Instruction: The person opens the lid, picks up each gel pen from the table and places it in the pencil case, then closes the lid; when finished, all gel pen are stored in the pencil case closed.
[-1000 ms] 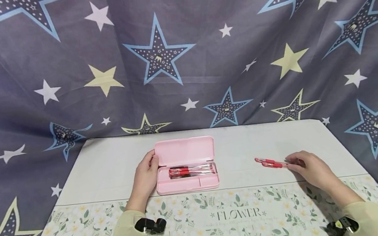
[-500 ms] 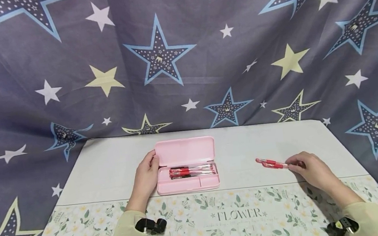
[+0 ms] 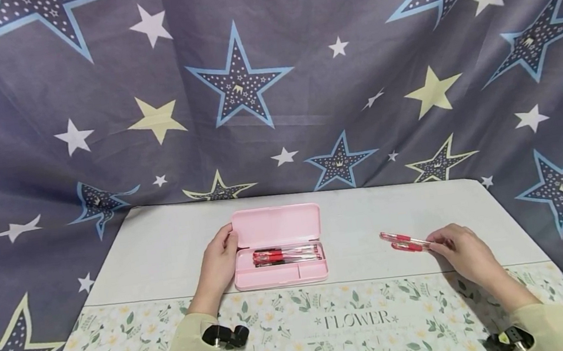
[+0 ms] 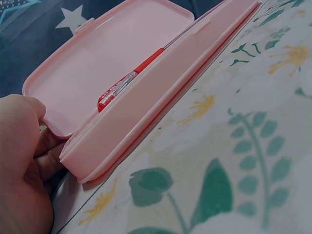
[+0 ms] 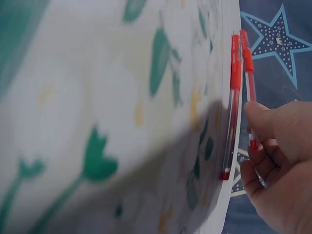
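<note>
A pink pencil case (image 3: 281, 276) stands with its lid (image 3: 276, 225) raised, and several red and black pens (image 3: 283, 254) lie in its back compartment. My left hand (image 3: 220, 260) holds the case at its left side, thumb at the lid's corner and fingers behind it, as the left wrist view shows. To the right, my right hand (image 3: 463, 249) pinches the tail end of a clear-barrelled red gel pen (image 5: 248, 61) between thumb and fingers. A second red pen (image 5: 234, 92) lies on the table beside it, outside my grip.
The white table (image 3: 170, 225) has a flowered band (image 3: 260, 338) along its front, printed with "FLOWER". Behind and at both sides hangs a dark curtain (image 3: 313, 94) with stars. The case's front compartment (image 3: 268, 275) has a divider.
The pen in my right hand has swung slightly up and apart from the second pen, widening the gap between them. My left hand and the pencil case stay put.
</note>
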A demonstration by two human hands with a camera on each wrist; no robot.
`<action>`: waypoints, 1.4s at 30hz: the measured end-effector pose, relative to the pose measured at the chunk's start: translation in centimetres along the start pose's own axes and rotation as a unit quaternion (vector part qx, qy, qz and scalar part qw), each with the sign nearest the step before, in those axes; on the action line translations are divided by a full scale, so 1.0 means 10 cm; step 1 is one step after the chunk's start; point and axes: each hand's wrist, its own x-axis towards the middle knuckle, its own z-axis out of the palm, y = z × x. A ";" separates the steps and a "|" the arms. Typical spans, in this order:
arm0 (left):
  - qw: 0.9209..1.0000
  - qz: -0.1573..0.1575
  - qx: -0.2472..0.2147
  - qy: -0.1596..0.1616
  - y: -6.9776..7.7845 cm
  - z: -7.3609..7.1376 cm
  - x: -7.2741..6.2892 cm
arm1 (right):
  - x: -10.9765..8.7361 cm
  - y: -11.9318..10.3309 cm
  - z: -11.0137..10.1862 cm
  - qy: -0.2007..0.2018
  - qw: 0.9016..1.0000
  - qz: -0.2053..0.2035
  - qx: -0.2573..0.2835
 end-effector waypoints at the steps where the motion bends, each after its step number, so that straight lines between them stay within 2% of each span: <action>1: 1.000 0.000 0.000 0.000 0.00 0.00 0.00 | 0.00 -0.02 0.00 0.012 1.000 -0.008 -0.001; 6: 1.000 -0.002 -0.001 0.000 0.00 0.00 0.00 | 0.04 -0.20 0.01 0.050 0.998 -0.032 0.010; 14: 1.000 -0.003 0.000 -0.001 0.00 0.00 0.00 | 0.14 -0.57 0.09 0.065 0.995 -0.063 0.031; 22: 1.000 -0.001 0.000 -0.001 -0.02 0.01 0.01 | 0.25 -0.94 0.27 0.051 0.993 -0.082 0.071; 30: 1.000 0.001 0.001 -0.001 -0.02 0.00 0.01 | 0.39 -1.31 0.50 0.020 0.990 -0.088 0.110; 42: 1.000 0.004 0.004 0.002 0.01 0.00 0.00 | 0.56 -1.76 0.86 0.002 0.984 -0.128 0.122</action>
